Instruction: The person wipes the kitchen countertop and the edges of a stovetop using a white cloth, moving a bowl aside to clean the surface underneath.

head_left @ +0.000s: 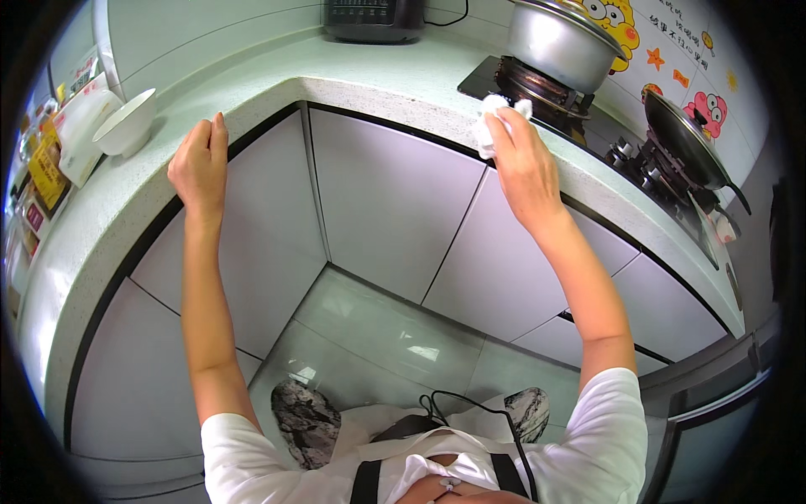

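Note:
My right hand [525,164] grips a crumpled white cloth [489,126] at the front edge of the pale countertop [378,71], just left of the gas stove [550,113]. Part of the cloth is hidden under the fingers, and whether it is fabric or paper I cannot tell. On the left, my left hand [201,164] is closed with its fingers curled, at the counter's front edge. No object shows in it. A white bowl [126,126] stands on the counter beyond that hand.
A silver pot [561,49] sits on the far burner and a dark lidded pan [684,139] on the near one, its handle jutting rightward. A black appliance [374,18] stands at the back. Packages and bottles [50,160] line the left side. White cabinet doors [386,202] lie below.

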A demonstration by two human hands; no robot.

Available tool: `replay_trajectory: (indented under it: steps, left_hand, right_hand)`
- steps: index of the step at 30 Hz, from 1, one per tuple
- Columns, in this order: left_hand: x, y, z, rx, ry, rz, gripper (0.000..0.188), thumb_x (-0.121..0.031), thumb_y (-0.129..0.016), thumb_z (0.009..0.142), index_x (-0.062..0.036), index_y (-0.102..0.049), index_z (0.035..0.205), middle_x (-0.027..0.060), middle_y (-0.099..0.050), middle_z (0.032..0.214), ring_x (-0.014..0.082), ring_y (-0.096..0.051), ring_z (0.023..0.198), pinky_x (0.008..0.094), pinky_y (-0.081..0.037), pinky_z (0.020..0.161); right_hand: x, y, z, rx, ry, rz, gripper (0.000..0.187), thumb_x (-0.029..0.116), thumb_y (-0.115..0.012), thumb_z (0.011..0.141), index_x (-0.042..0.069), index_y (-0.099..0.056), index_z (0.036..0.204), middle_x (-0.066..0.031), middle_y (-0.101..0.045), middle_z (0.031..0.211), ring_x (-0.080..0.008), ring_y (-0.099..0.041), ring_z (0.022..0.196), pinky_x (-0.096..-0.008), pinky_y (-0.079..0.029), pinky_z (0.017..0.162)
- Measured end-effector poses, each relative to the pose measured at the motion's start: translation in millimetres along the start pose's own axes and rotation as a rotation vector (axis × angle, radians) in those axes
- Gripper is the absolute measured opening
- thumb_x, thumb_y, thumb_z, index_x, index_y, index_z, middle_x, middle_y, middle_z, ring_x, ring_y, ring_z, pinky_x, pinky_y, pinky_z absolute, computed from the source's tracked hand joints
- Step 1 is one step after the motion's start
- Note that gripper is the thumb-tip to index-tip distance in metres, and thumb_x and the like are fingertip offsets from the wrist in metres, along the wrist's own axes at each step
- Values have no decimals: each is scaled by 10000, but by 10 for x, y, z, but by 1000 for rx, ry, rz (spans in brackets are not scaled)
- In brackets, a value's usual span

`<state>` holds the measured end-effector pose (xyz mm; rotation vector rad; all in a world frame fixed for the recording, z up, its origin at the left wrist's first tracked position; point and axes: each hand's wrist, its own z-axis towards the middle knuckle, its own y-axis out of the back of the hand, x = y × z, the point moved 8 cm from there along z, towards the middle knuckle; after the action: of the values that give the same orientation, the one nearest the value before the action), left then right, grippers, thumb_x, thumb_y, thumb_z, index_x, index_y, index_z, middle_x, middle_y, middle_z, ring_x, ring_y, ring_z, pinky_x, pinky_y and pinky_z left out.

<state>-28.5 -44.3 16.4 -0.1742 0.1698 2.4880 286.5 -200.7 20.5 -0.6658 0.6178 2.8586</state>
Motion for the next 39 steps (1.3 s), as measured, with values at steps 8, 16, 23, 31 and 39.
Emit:
replay_trajectory:
  steps: [8, 16, 23, 31, 39]
  left_hand:
    - [20, -35, 293, 19, -52, 125, 370, -275, -607, 852, -100, -450, 566, 15, -450, 527, 184, -458, 477, 327, -343, 425]
    - [61, -111, 245, -5, -79, 166, 372, -266, -632, 828, -129, -437, 543, -17, -451, 516, 153, -479, 491, 314, -329, 401]
    - [17, -99, 245, 27, -117, 142, 367, -272, -651, 807, -152, -439, 532, -34, -461, 514, 138, -478, 479, 300, -336, 396]
    - [-26, -100, 271, -41, -203, 160, 361, -267, -661, 795, -164, -442, 527, -42, -452, 507, 121, -469, 462, 287, -343, 388]
    - [-40, -77, 188, -111, -287, 201, 371, -233, -707, 753, -155, -425, 525, -37, -414, 493, 119, -424, 424, 272, -304, 371]
  right_hand:
    - [429, -737, 677, 3, 68, 85, 194, 32, -611, 683, 23, -549, 867, -75, -518, 846, -219, -550, 767, -290, -495, 631]
    - [396, -664, 643, 22, 28, 98, 146, 51, -625, 683, 79, -577, 818, -39, -570, 856, -210, -576, 795, -312, -502, 644]
    - [0, -203, 125, 133, -145, -44, 235, -15, -650, 646, 105, -615, 845, -31, -590, 940, -222, -607, 837, -330, -517, 678]
    - [-82, -29, -17, 175, -337, -56, 320, -1, -711, 639, 99, -618, 929, -105, -543, 1093, -293, -595, 903, -366, -500, 746]
    - [68, -57, -6, 45, -309, 108, 185, 65, -710, 708, 67, -661, 886, -114, -574, 1062, -277, -587, 918, -354, -495, 776]
